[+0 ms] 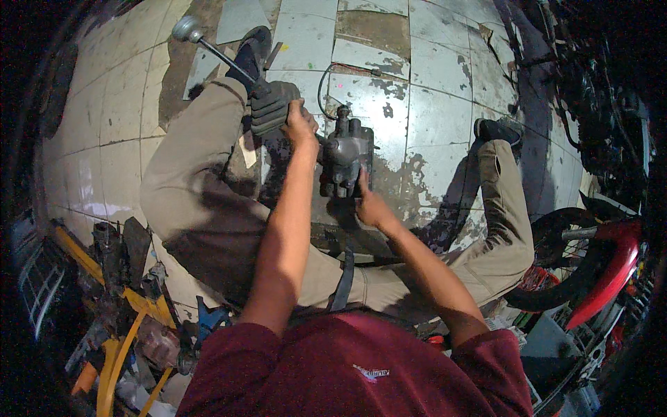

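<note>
From where I stand, the seated person's left hand [301, 127] is closed round the lower end of a dark ribbed boot [271, 108], from which a metal shaft [226, 60] slants up to a silvery knob [186, 29]. The dark metal housing [344, 151] sits between the legs on the worn tiled floor [441, 104]. The right hand [376, 210] has a finger at the housing's near right edge; whether it grips anything, I can't tell. A thin cable [321, 90] loops out beyond the housing.
</note>
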Tool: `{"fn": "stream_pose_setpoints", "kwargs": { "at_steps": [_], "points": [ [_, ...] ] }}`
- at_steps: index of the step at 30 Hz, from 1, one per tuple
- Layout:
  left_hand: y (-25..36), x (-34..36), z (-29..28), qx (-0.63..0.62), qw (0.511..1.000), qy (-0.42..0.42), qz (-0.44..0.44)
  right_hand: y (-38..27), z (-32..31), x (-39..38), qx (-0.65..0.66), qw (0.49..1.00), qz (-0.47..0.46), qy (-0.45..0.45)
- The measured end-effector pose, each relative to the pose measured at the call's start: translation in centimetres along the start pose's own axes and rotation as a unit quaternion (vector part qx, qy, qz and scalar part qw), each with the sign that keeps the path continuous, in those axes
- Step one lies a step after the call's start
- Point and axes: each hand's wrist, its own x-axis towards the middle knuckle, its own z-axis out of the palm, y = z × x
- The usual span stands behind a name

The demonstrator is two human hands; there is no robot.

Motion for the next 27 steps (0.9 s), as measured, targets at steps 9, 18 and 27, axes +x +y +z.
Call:
{"fn": "stream_pose_setpoints", "kwargs": {
  "at_steps": [9, 18, 27],
  "points": [
    [0.0, -0.2, 0.3, 0.001, 1.0, 0.019, -0.014, 0.0, -0.4, 0.0, -0.002, 1.0, 0.0, -0.003],
    [-0.2, 0.5, -0.1, 0.007, 1.0, -0.003, -0.012, -0.2, -0.5, 0.1, -0.024, 0.999, 0.033, -0.019],
    [-0.2, 0.3, 0.0, 0.024, 1.0, 0.004, -0.011, -0.1, -0.5, 0.0, -0.026, 0.999, 0.023, -0.015]
  ]
}}
